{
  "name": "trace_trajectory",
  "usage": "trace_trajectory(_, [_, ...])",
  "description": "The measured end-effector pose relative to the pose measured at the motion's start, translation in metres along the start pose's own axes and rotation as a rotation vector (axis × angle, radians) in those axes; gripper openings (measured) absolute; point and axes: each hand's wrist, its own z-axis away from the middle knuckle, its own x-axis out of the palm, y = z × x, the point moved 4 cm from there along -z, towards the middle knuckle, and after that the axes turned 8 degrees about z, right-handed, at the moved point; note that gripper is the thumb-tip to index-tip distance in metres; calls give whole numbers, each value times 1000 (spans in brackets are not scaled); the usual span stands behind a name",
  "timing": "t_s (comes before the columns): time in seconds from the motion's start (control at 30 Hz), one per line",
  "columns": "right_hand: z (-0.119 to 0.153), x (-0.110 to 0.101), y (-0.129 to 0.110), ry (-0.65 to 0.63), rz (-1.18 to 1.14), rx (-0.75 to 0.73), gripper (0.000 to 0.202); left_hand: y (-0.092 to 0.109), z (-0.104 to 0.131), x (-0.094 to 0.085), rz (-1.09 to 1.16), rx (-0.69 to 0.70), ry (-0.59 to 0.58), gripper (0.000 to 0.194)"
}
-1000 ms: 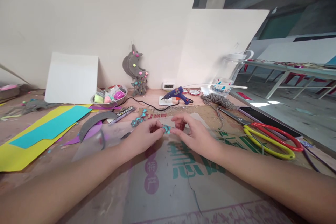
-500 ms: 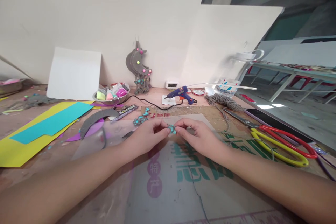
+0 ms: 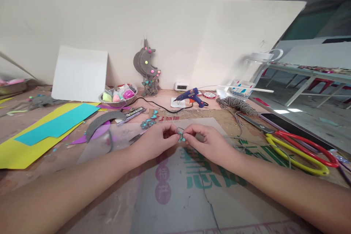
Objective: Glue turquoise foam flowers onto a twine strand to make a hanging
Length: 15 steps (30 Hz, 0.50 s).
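Observation:
Between the fingertips of both hands is a small teal flower-like piece (image 3: 181, 136) with grey edging, partly hidden by the fingers. My left hand (image 3: 159, 138) pinches its left side with thumb and forefinger. From the other side, my right hand (image 3: 207, 139) pinches it in the same way. Both hands hover over the cardboard sheet (image 3: 175, 204), which has green and purple printing. More teal and grey pieces (image 3: 148, 121) lie just beyond my left hand. A thin grey cord (image 3: 208, 201) runs over the sheet towards me.
A blue glue gun (image 3: 192, 97) stands behind the hands. Large scissors (image 3: 298, 150) and grey yarn (image 3: 237, 105) lie at the right. At the left are yellow and blue sheets (image 3: 57, 122), a grey crescent (image 3: 102, 122) and a metal bowl (image 3: 117, 102). A moon ornament (image 3: 145, 64) hangs behind.
The teal piece has turned between my fingertips and now shows less of its petals. My hands stay close together, and the view has shifted slightly.

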Motion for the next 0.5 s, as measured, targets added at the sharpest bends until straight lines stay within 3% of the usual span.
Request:
trace_trajectory(0.3, [-1,-1,2,1,-7,45,20,0,0,0,43,-15,-42,13])
trace_trajectory(0.5, [0,0,4,7,1,2,19,4,3,-1,-12,-22,-3,26])
